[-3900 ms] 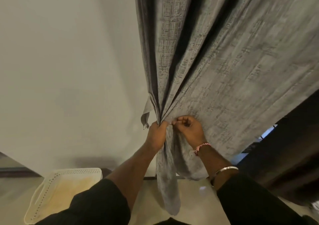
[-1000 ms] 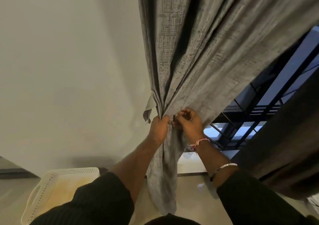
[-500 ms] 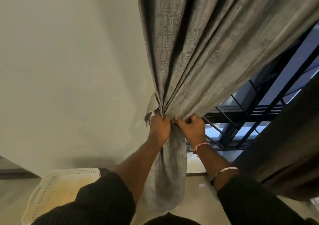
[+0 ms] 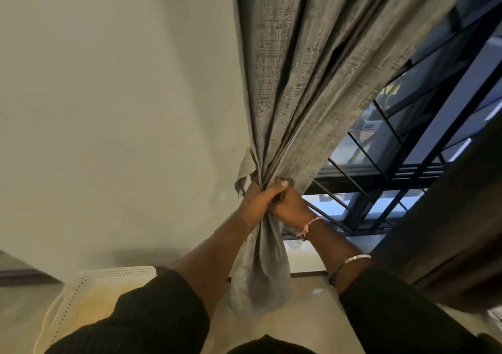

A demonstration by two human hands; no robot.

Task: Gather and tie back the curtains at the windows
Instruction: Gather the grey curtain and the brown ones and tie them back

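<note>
Where the grey curtain [image 4: 304,87] narrows to a tight waist, both hands meet and clasp it, one against the other. The left hand [image 4: 256,200] has its fingers curled round the bunched folds from the wall side, its thumb laid over the front of the cloth with the nail showing. The right hand [image 4: 292,207] grips the same bundle from the window side, fingers wrapped behind the fabric so that their tips are hidden, and its knuckles touch the left hand. Above the grip the curtain fans upward and to the right in long pleats toward the top edge of the view; below the grip the loose tail hangs between the two forearms, ending in a rounded fold near the floor. A small flap of the curtain's edge [image 4: 244,168] sticks out just left of the left hand, against the pale wall [image 4: 108,109]. A thread bracelet [image 4: 309,224] circles the right wrist, a metal bangle [image 4: 350,262] sits further down that forearm. Right of the hands, the barred window [image 4: 402,149] is uncovered, a darker curtain [image 4: 448,231] beside it. A white perforated basket [image 4: 89,283] stands at lower left.
</note>
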